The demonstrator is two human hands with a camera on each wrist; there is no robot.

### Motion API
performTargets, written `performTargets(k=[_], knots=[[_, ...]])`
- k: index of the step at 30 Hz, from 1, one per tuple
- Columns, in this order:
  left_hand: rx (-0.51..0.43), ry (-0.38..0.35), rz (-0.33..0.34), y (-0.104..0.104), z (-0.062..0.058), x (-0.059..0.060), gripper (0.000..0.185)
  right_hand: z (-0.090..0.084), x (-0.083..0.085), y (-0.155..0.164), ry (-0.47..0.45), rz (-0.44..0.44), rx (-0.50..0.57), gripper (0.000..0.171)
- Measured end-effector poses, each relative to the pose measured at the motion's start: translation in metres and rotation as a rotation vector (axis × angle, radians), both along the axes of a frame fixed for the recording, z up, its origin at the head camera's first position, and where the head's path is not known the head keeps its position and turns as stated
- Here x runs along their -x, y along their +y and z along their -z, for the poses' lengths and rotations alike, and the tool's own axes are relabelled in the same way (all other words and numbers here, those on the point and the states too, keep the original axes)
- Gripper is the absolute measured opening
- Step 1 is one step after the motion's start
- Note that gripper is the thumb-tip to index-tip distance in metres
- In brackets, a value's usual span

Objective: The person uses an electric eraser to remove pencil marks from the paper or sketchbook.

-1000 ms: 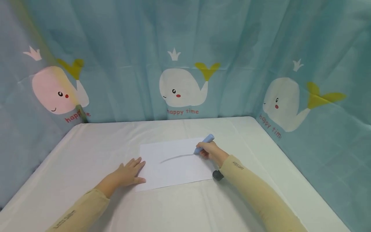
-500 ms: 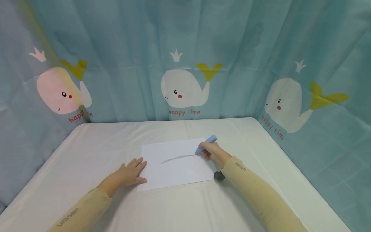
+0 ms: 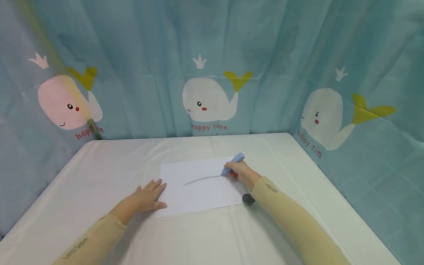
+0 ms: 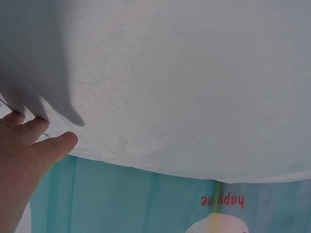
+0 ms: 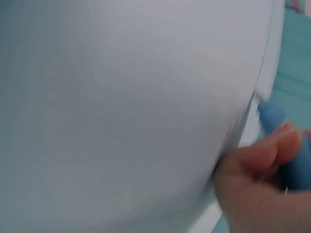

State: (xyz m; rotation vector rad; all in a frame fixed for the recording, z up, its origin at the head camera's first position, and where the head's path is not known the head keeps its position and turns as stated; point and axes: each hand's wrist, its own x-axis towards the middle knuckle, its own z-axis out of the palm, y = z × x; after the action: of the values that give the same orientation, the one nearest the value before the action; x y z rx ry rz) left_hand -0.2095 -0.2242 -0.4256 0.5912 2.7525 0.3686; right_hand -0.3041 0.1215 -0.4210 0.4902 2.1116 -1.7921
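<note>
Left hand (image 3: pixel 145 198) lies flat, fingers straight, pinning the near-left corner of a thin white paper sheet (image 3: pixel 198 187) at the middle of the white-clothed counter (image 3: pixel 99 165). The sheet looks light, limp and prone to sliding. Right hand (image 3: pixel 241 173) grips a stubby light-blue marker (image 3: pixel 233 163) low on its barrel, tip hidden where a faint grey stroke (image 3: pixel 202 179) ends. A dark object (image 3: pixel 248 199) under the sleeve is unidentifiable.

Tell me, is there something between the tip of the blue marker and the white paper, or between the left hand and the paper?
Nothing visible. The right hand grips the blue marker with its tip at the right end of the grey line on the paper. The left hand lies flat at the paper's left edge.
</note>
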Motion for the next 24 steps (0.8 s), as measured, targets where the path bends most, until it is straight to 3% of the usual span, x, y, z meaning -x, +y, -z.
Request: performTargets(k=[7,24], knots=[[0.011,-0.020,-0.003,0.0014,-0.0014,0.0025,0.085,-0.0020,0.0019,0.0001,-0.010,0.029,0.003,0.031],[0.005,-0.025,-0.017,-0.0003,-0.0008,-0.0007,0.085,0.0032,0.0026,0.0001,-0.007,-0.036,0.000,0.024]])
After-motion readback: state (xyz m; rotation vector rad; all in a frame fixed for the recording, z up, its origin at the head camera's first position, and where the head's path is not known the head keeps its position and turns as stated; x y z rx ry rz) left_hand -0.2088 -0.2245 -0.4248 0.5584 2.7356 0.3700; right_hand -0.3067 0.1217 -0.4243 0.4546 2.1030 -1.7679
